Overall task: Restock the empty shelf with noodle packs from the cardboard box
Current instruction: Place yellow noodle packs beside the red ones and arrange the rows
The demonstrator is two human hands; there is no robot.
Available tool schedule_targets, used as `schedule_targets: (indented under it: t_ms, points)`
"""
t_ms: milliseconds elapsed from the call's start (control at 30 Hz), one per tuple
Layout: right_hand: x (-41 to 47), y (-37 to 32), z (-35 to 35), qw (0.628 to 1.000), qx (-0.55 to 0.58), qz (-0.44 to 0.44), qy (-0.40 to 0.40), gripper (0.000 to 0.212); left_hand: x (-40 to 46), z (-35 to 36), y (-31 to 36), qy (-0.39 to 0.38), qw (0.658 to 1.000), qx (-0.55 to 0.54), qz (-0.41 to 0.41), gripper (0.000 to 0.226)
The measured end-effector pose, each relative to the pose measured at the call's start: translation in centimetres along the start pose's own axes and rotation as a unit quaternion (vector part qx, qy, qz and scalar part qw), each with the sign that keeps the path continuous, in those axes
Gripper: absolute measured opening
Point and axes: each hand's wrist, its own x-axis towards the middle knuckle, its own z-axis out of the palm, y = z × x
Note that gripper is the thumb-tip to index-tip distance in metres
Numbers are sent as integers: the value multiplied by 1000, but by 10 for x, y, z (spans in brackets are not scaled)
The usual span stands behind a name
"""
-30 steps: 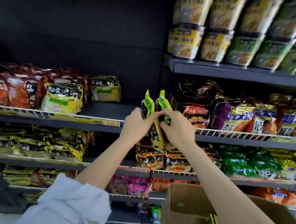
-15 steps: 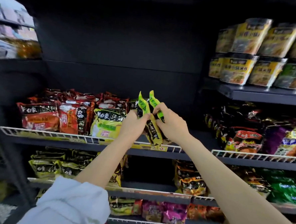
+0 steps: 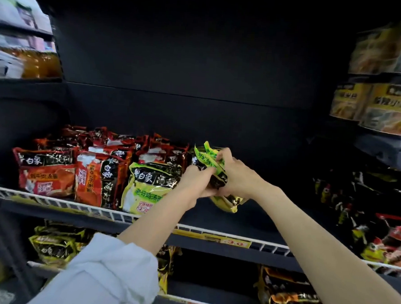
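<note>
Head view: nearest, a rolled white sleeve [image 3: 107,270] and two bare forearms reach over the white wire rail [image 3: 213,231] along the front edge of the shelf [image 3: 249,216]. Just past the rail, the left hand [image 3: 193,183] and right hand [image 3: 238,175] meet around a small bunch of green-and-yellow noodle packs [image 3: 211,163], fingers of both curled round them; the packs' lower ends sit on or just above the shelf floor, I cannot tell which. Just left of the hands stands a yellow-green pack [image 3: 150,186], then red packs [image 3: 76,174] filling the left end back to the rear wall. The right half of the shelf, from the hands to its right edge, shows bare dark floor. The cardboard box is out of sight. I judge the restocking well begun but roughly half remains.
</note>
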Motion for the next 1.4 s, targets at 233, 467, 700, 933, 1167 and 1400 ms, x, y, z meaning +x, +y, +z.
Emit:
schedule_targets:
  t_ms: [233,467,700,933,1167,1400]
  points:
    - [80,46,15,994,83,44,-57,81,65,-14,-8,147,846,458,229,47]
    - [132,56,33,989,11,-18,-143,78,114,-21,-18,67,584,765,261,83]
    - [132,68,54,995,-91,47,-12,76,142,-19,-26,80,592,761,253,80]
    - [123,71,67,997,-45,64,23,74,149,-20,-30,65,622,733,268,92]
    - [110,57,62,993,-75,72,64,75,123,-21,-31,84,643,699,302,66]
    - [77,32,56,987,-66,64,128,66,78,-24,-11,106,690,635,332,44]
